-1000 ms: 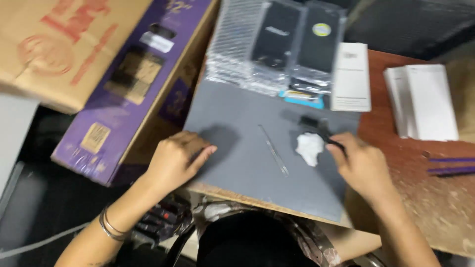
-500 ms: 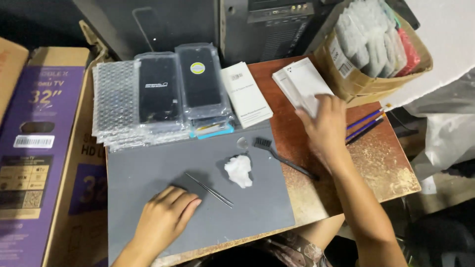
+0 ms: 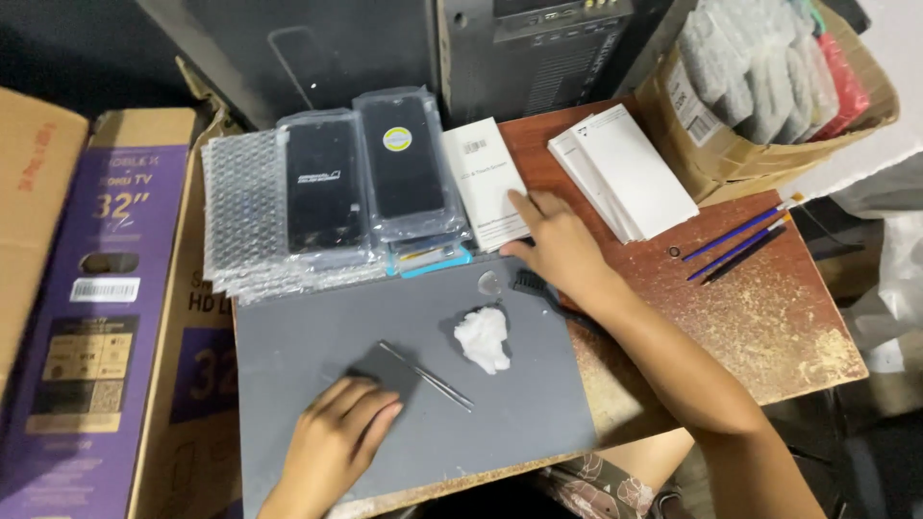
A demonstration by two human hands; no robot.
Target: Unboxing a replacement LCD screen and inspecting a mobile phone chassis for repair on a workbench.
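Near the desk's back edge, the right hand is resting flat, fingers spread, on a slim white box that looks light, stiff and best gripped by its long edges, while the left hand is lying open on the grey mat.

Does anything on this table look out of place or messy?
Little stands out. A crumpled white wad lies loose on the grey mat, and the white box under the right hand sits slightly askew.
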